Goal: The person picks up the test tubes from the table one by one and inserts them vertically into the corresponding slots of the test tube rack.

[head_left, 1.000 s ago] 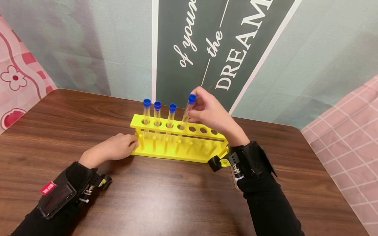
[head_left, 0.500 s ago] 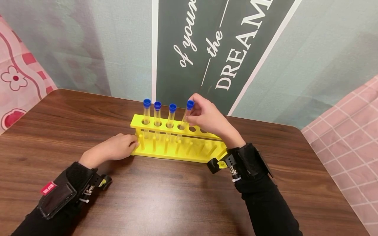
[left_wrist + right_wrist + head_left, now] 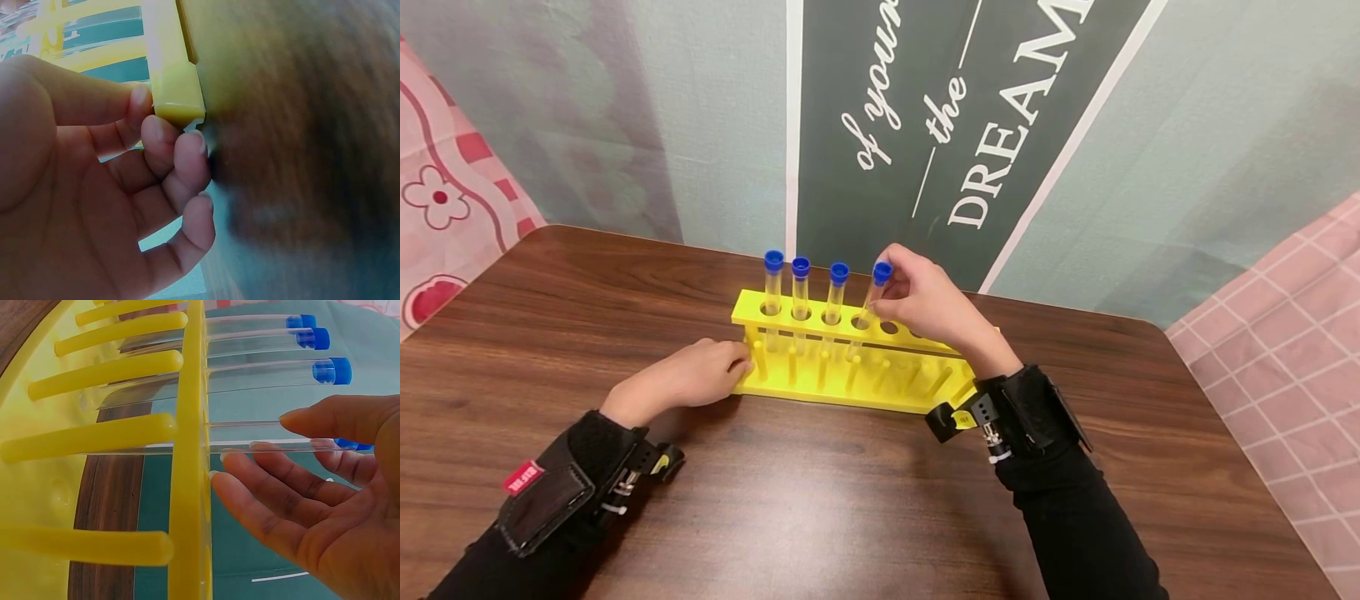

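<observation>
A yellow test tube rack (image 3: 747, 308) stands on the brown table. Three clear tubes with blue caps, among them the leftmost tube (image 3: 772, 285), sit in its left holes. My right hand (image 3: 934, 302) pinches a fourth-hole test tube (image 3: 873, 295) between thumb and fingers; it passes through the hole with its cap leaning right. In the right wrist view, the thumb lies along this clear tube (image 3: 244, 434), with the other fingers on its opposite side. My left hand (image 3: 700, 372) holds the rack's left end, thumb and curled fingers around the yellow corner (image 3: 178, 94).
Upright yellow pegs (image 3: 823, 367) line the rack's front. Holes right of the held tube are partly covered by my right hand. Behind the table (image 3: 820, 500) hangs a cloth backdrop (image 3: 722, 125) with a dark lettered panel; pink cloth (image 3: 1300, 333) borders both sides.
My right hand has moved down and slightly left, lowering the test tube further into the fourth hole, and its cap sits lower. My left hand has stayed on the rack's end.
</observation>
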`<state>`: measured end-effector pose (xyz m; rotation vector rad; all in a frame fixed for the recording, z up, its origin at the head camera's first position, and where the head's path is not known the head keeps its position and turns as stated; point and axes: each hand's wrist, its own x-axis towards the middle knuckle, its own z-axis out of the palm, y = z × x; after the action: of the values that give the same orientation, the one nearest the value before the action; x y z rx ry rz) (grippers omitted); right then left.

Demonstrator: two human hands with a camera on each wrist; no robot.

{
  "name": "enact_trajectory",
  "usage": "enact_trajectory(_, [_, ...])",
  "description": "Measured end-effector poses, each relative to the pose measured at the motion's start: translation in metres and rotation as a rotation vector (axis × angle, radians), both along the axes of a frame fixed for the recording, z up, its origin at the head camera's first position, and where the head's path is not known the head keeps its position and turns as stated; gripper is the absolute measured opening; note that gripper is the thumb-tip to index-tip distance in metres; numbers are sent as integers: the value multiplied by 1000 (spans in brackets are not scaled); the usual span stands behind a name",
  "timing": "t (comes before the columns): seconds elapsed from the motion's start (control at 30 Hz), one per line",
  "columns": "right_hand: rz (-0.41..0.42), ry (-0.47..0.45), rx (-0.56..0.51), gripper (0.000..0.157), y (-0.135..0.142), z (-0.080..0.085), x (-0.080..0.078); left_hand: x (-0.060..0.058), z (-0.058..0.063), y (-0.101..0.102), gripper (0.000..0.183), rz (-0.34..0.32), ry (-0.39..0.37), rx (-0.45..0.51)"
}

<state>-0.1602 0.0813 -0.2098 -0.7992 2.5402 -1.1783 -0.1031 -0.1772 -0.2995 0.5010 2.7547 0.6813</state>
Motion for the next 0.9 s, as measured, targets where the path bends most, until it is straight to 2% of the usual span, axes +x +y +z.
enact_trajectory(0.9, [4,-14,31,29,4,2,2,0,0,0,19,-3,-4,-10])
